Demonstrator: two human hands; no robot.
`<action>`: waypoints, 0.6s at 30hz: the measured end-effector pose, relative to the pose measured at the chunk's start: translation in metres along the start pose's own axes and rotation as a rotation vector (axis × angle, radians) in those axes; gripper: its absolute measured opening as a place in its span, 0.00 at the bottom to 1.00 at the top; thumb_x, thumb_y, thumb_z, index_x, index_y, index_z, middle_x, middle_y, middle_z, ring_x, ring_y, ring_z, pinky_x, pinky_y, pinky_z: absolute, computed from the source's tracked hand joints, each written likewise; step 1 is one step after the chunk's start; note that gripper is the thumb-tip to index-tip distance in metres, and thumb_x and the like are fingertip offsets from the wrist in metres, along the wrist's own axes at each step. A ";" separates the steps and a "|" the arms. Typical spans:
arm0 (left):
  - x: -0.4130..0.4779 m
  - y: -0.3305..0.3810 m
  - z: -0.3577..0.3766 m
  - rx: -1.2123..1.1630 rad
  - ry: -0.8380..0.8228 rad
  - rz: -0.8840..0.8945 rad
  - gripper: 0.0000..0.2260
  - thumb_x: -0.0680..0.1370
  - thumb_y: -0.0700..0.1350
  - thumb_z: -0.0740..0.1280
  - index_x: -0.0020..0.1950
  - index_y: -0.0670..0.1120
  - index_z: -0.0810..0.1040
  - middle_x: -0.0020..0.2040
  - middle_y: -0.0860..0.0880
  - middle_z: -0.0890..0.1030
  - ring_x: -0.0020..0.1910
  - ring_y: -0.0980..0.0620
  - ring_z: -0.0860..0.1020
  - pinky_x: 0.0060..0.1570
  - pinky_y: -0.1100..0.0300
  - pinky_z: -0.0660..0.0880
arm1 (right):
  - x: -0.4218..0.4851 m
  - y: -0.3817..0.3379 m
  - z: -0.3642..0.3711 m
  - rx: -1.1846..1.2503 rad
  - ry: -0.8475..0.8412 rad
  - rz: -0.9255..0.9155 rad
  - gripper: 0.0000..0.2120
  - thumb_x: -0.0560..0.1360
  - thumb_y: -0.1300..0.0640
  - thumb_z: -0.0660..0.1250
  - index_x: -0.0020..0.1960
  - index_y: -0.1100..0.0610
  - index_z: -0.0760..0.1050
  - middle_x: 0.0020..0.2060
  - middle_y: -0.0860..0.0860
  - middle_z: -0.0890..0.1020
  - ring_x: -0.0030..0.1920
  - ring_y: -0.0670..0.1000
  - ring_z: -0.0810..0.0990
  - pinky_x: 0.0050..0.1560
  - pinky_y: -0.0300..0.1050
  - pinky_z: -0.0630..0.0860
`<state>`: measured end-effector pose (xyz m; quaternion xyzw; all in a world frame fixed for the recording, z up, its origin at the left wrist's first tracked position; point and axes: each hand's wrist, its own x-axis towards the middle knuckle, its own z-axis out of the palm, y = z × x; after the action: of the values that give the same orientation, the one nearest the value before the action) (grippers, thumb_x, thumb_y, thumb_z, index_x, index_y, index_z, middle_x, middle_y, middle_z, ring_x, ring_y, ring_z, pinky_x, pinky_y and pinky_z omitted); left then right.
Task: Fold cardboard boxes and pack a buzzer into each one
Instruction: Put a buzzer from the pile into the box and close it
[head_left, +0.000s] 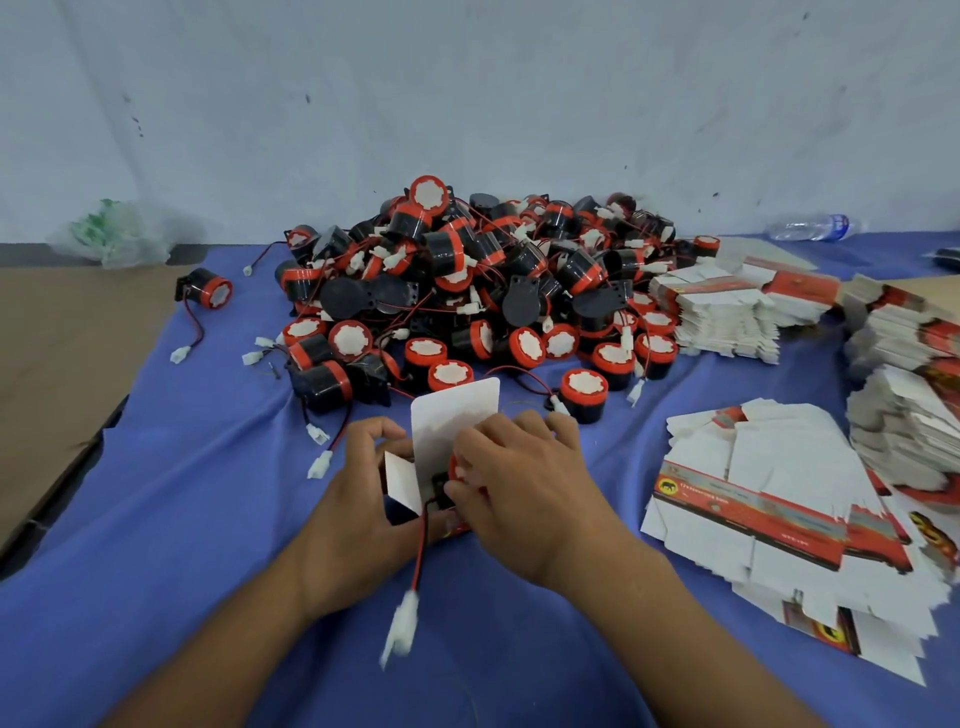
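A small white cardboard box (451, 421) with its flaps open stands on the blue cloth between my hands. My left hand (363, 493) grips the box from the left side. My right hand (511, 480) holds a black and red buzzer (451, 475) at the box's opening, fingers curled over it. The buzzer's red and black wire hangs down to a white connector (402, 621), which is blurred. Most of the buzzer is hidden by my right hand.
A large heap of black and red buzzers (483, 280) lies beyond the box. Stacks of flat unfolded boxes (779, 499) spread along the right. One lone buzzer (208, 291) sits far left. A plastic bottle (813, 227) and a crumpled bag (111, 234) lie by the wall.
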<state>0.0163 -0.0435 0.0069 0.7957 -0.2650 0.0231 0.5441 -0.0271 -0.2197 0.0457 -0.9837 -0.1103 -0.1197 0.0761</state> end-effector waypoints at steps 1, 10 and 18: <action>0.000 0.000 -0.001 0.000 -0.001 0.003 0.33 0.64 0.56 0.81 0.57 0.60 0.61 0.48 0.58 0.81 0.45 0.56 0.81 0.40 0.68 0.76 | -0.001 0.001 0.001 -0.019 -0.039 0.018 0.17 0.80 0.39 0.50 0.56 0.46 0.72 0.55 0.46 0.74 0.57 0.54 0.67 0.61 0.52 0.53; 0.004 -0.017 -0.006 0.168 -0.084 0.094 0.14 0.73 0.45 0.73 0.48 0.60 0.70 0.46 0.57 0.75 0.43 0.54 0.76 0.41 0.59 0.73 | -0.002 -0.003 -0.008 -0.020 -0.127 0.011 0.26 0.81 0.36 0.46 0.58 0.50 0.78 0.65 0.51 0.63 0.63 0.55 0.59 0.65 0.51 0.56; 0.001 0.007 -0.005 0.057 -0.193 0.283 0.17 0.73 0.47 0.67 0.57 0.65 0.74 0.56 0.58 0.76 0.56 0.61 0.77 0.51 0.60 0.78 | -0.017 -0.018 -0.043 0.289 -0.101 -0.442 0.18 0.76 0.60 0.70 0.66 0.53 0.75 0.63 0.52 0.70 0.57 0.52 0.67 0.54 0.47 0.68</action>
<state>0.0152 -0.0412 0.0151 0.7640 -0.4246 0.0306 0.4848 -0.0563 -0.2133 0.0845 -0.9194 -0.3420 -0.0674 0.1822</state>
